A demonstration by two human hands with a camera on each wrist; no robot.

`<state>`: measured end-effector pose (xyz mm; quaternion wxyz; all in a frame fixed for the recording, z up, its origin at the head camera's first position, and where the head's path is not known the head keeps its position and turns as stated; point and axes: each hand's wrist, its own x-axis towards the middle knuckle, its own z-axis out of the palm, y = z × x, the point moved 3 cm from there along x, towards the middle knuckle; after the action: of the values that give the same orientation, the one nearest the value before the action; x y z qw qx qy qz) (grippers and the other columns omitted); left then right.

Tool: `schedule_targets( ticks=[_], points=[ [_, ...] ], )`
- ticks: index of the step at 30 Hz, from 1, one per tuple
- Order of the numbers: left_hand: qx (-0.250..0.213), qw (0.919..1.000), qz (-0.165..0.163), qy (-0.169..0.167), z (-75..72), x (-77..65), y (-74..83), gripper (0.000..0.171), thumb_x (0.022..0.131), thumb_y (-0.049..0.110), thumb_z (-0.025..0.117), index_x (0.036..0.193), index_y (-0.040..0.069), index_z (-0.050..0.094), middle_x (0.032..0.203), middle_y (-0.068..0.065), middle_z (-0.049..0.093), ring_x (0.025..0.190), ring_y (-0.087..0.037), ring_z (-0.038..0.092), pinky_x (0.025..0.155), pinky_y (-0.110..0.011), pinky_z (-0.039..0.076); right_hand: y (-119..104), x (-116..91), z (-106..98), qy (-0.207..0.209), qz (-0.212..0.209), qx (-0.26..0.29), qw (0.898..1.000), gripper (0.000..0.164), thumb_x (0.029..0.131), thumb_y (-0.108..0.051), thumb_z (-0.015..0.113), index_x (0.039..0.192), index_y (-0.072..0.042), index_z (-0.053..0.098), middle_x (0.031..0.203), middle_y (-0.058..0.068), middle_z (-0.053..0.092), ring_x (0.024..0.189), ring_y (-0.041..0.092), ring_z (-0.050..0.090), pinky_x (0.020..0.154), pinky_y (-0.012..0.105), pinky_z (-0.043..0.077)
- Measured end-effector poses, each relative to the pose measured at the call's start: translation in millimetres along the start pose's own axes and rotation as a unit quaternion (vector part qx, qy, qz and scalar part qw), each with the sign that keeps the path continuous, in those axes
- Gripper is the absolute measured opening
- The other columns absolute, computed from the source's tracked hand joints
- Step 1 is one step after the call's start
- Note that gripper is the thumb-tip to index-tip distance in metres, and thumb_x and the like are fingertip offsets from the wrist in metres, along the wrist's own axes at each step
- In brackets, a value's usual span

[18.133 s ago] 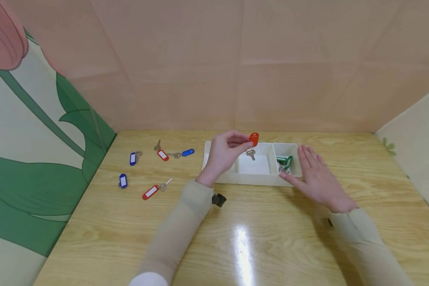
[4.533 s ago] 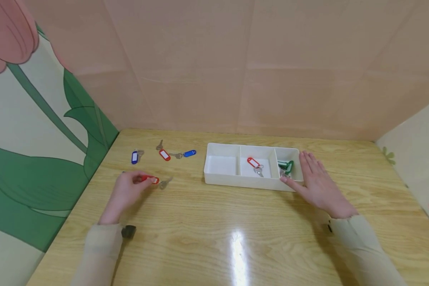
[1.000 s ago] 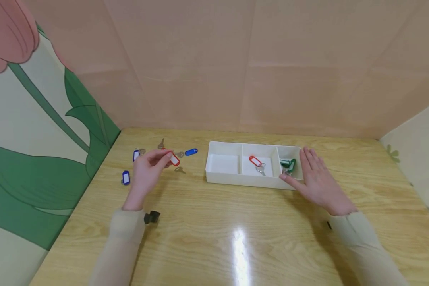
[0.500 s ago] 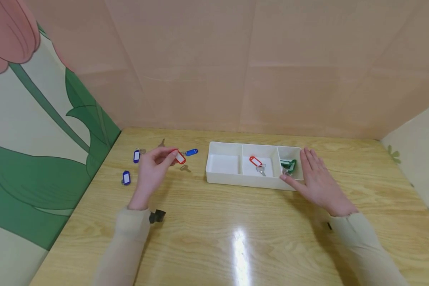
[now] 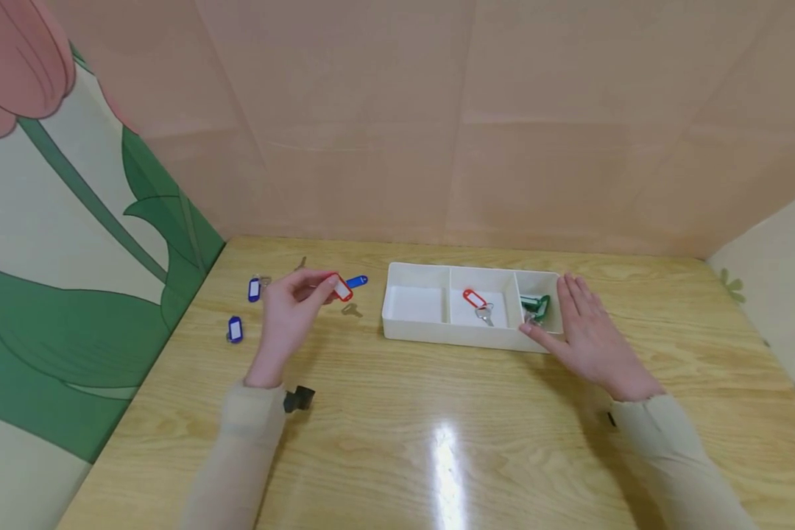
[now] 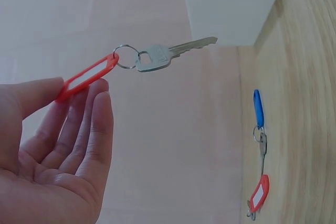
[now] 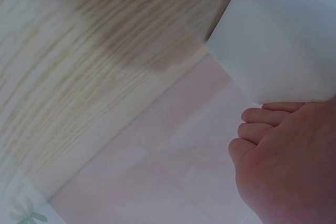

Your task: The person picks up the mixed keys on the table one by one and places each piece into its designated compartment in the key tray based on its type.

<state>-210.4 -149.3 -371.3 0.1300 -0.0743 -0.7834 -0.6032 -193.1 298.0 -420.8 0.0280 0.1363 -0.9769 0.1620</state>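
My left hand (image 5: pixel 290 313) pinches a red key tag (image 5: pixel 342 288) between thumb and fingers, above the table and left of the white tray (image 5: pixel 447 337). From the tag's ring a silver key (image 6: pixel 153 59) hangs free, seen whole in the left wrist view. My right hand (image 5: pixel 592 335) rests against the tray's right end with straight fingers, its thumb at the front rim. Inside the tray's middle compartment lies another red key tag (image 5: pixel 474 298) with its key. Green key tags (image 5: pixel 538 305) fill part of the right compartment; the left one holds nothing.
On the table lie a blue key tag (image 5: pixel 357 281) just beyond the held tag, and two more blue tags, one farther back (image 5: pixel 255 289) and one nearer (image 5: pixel 235 330). A red tag (image 6: pixel 259 195) on the table is hidden behind my left hand in the head view.
Earlier, a red key tag went into the middle compartment. My left hand then picked up a second one from the table and has been carrying it right towards the tray. The right hand stays put.
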Motion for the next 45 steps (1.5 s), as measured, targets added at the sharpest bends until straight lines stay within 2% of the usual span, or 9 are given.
schedule_targets(
  ticks=[14,21,32,38,45],
  points=[
    [-0.021,0.9998,0.003,-0.001,10.4,0.5,12.8,0.022,0.096,0.02,0.075,0.11,0.003,0.074,0.099,-0.009,0.074,0.084,-0.022,0.072,0.077,-0.033,0.061,0,0,0,0.004,-0.001,0.002,1.0,0.106,0.098,-0.061,0.056,0.158,0.008,0.002,0.166,0.026,-0.004,0.152,0.033,-0.012,0.122,0.049,-0.004],
    [-0.045,0.999,0.007,-0.005,18.9,2.8,19.4,0.021,0.094,0.016,0.076,0.108,0.0,0.074,0.1,-0.012,0.073,0.083,-0.024,0.073,0.076,-0.033,0.061,1,-1,0,0.008,0.0,0.006,1.0,0.107,0.098,-0.061,0.057,0.158,0.008,0.002,0.165,0.028,-0.002,0.153,0.033,-0.011,0.122,0.052,-0.002],
    [-0.073,0.9968,0.032,-0.009,33.4,5.7,28.4,0.017,0.093,0.011,0.076,0.106,-0.001,0.075,0.098,-0.012,0.073,0.082,-0.025,0.073,0.074,-0.034,0.061,-1,0,0,0.011,-0.007,0.004,1.0,0.106,0.098,-0.06,0.057,0.158,0.009,0.004,0.165,0.028,0.0,0.153,0.035,-0.008,0.123,0.051,0.0],
    [-0.077,0.9964,0.032,-0.017,41.4,6.5,32.3,0.018,0.094,0.014,0.077,0.106,0.001,0.075,0.098,-0.011,0.074,0.083,-0.025,0.072,0.076,-0.034,0.061,0,0,0,0.01,-0.008,0.003,1.0,0.105,0.099,-0.06,0.056,0.157,0.01,0.003,0.165,0.028,0.0,0.153,0.035,-0.008,0.123,0.049,-0.002],
    [-0.103,0.9935,0.042,-0.024,50.6,7.6,37.5,0.017,0.093,0.012,0.078,0.105,0.001,0.076,0.096,-0.01,0.074,0.081,-0.03,0.072,0.076,-0.042,0.061,0,0,0,0.009,-0.006,0.002,1.0,0.105,0.099,-0.06,0.055,0.157,0.01,0.003,0.164,0.03,0.001,0.153,0.036,-0.008,0.123,0.05,-0.001]
  ],
)
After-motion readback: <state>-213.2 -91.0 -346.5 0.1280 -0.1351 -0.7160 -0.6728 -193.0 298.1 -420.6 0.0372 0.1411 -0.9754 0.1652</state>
